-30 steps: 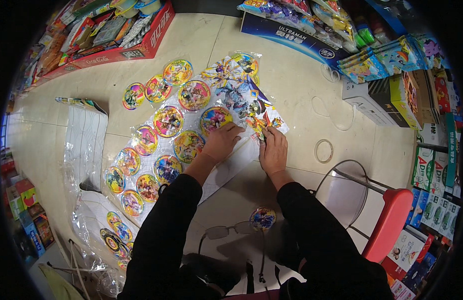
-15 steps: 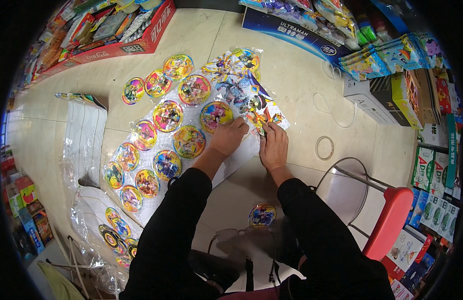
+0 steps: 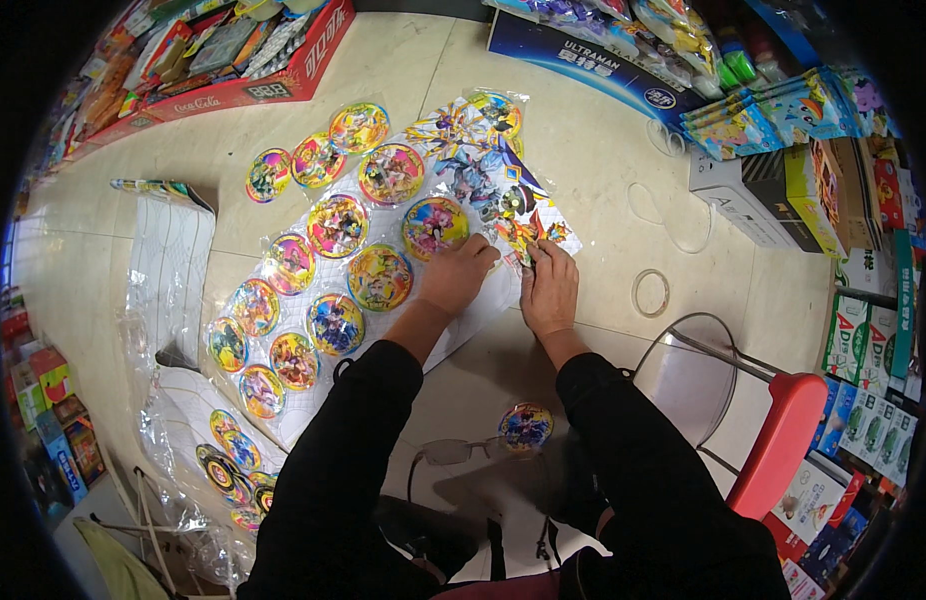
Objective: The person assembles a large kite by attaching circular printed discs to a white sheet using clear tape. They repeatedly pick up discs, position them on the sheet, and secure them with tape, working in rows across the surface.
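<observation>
On the floor lies a long white card sheet [image 3: 438, 342] with colourful cartoon figures at its far right end. Rows of round cartoon-printed discs in clear plastic packets cover it, one pink and yellow disc [image 3: 435, 229] lying just beyond my left hand. My left hand [image 3: 457, 278] is closed in a pinch at the sheet's near edge; its fingertips are partly hidden. Close to its right, my right hand [image 3: 550, 292] pinches the edge of the printed end, by an orange figure. What exactly lies between the fingertips is too small to make out.
A red chair [image 3: 783, 440] stands at the right. Beneath my arms are a loose disc [image 3: 527, 427] and eyeglasses [image 3: 448, 452]. A clear tape-like ring [image 3: 650, 294] lies right of my hands. Another folded white sheet [image 3: 173, 280] is at left; goods boxes [image 3: 603, 65] line the edges.
Both hands keep nearly the same place and pinch at the sheet's edge. The eyeglasses beneath my arms show more sharply and slightly higher; the whole view shifts a little.
</observation>
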### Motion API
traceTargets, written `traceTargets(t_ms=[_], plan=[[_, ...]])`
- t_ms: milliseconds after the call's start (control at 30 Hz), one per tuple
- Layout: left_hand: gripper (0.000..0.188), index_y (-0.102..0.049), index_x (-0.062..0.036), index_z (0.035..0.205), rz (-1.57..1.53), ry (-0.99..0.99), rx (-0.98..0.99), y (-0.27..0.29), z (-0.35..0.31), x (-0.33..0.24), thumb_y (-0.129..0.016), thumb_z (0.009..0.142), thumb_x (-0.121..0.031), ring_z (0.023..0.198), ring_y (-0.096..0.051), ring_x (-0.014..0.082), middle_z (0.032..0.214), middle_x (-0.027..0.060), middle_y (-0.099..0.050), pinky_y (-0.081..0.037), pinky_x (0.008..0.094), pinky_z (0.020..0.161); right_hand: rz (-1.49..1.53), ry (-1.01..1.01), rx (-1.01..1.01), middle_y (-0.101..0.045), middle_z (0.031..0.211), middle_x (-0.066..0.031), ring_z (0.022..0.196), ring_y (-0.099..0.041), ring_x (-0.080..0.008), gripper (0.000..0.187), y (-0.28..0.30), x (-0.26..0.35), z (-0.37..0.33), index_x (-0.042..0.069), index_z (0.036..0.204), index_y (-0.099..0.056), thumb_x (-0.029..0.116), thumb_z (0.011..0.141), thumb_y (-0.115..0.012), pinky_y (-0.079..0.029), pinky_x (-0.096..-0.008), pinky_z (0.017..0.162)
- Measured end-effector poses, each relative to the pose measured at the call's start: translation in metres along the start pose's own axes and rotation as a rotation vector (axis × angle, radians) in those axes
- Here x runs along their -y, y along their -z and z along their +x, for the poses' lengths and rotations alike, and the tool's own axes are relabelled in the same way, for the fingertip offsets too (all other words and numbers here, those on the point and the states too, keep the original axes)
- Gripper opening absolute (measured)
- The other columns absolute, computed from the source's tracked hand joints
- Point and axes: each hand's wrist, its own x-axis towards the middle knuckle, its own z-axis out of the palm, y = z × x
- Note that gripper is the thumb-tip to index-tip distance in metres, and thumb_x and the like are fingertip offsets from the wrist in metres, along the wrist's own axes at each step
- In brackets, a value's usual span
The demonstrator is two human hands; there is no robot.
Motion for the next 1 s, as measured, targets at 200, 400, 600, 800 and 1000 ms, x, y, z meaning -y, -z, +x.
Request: traceTargets(t_ms=[200, 400, 600, 800, 1000], plan=[[0.006, -0.060, -0.0115, 0.093, -0.014, 0.010, 0.058, 0.002, 0.007, -0.002, -0.059, 0.087, -0.012, 0.081, -0.066, 0.0270, 0.093, 0.0053, -0.058, -0.054, 0.0392, 0.067, 0.005, 0.014, -0.014, -0.052, 0.131, -0.0125, 0.122, -0.048, -0.0343, 0.040, 0.001, -0.003, 0.000, 0.006, 0.126, -0.056, 0.009, 0.086, -0.062, -0.036, -0.0475, 0.106], [0.007, -0.059, -0.0089, 0.094, -0.083, 0.020, 0.130, 0.000, 0.001, 0.009, -0.057, 0.087, -0.009, 0.086, -0.065, 0.0313, 0.094, 0.0084, -0.057, -0.053, 0.0414, 0.070, 0.009, 0.003, -0.006, -0.052, 0.132, -0.0114, 0.122, -0.048, -0.0341, 0.039, 0.000, 0.001, 0.000, 0.007, 0.125, -0.057, 0.009, 0.086, -0.063, -0.037, -0.0469, 0.106], [0.008, -0.060, -0.0087, 0.093, -0.254, 0.142, 0.041, 0.008, -0.005, 0.006, -0.062, 0.086, -0.007, 0.087, -0.064, 0.0320, 0.095, 0.0085, -0.060, -0.053, 0.0416, 0.072, 0.012, 0.004, -0.017, -0.053, 0.131, -0.0116, 0.121, -0.048, -0.0345, 0.039, 0.001, -0.001, 0.000, 0.006, 0.124, -0.057, 0.009, 0.086, -0.062, -0.037, -0.0470, 0.105], [0.011, -0.065, -0.0120, 0.094, -0.123, 0.022, -0.010, 0.008, 0.000, -0.001, -0.069, 0.083, -0.011, 0.086, -0.067, 0.0276, 0.097, 0.0051, -0.063, -0.055, 0.0393, 0.071, -0.004, 0.014, -0.027, -0.053, 0.131, -0.0121, 0.121, -0.049, -0.0347, 0.039, 0.000, -0.001, 0.000, 0.005, 0.124, -0.057, 0.010, 0.086, -0.062, -0.038, -0.0471, 0.104], [0.004, -0.062, -0.0122, 0.089, -0.016, 0.063, 0.031, 0.001, 0.006, -0.003, -0.063, 0.086, -0.013, 0.081, -0.067, 0.0257, 0.094, 0.0025, -0.060, -0.055, 0.0393, 0.068, -0.004, 0.015, -0.027, -0.052, 0.131, -0.0120, 0.121, -0.049, -0.0349, 0.039, -0.001, -0.001, 0.000, 0.006, 0.125, -0.056, 0.011, 0.086, -0.062, -0.038, -0.0469, 0.104]])
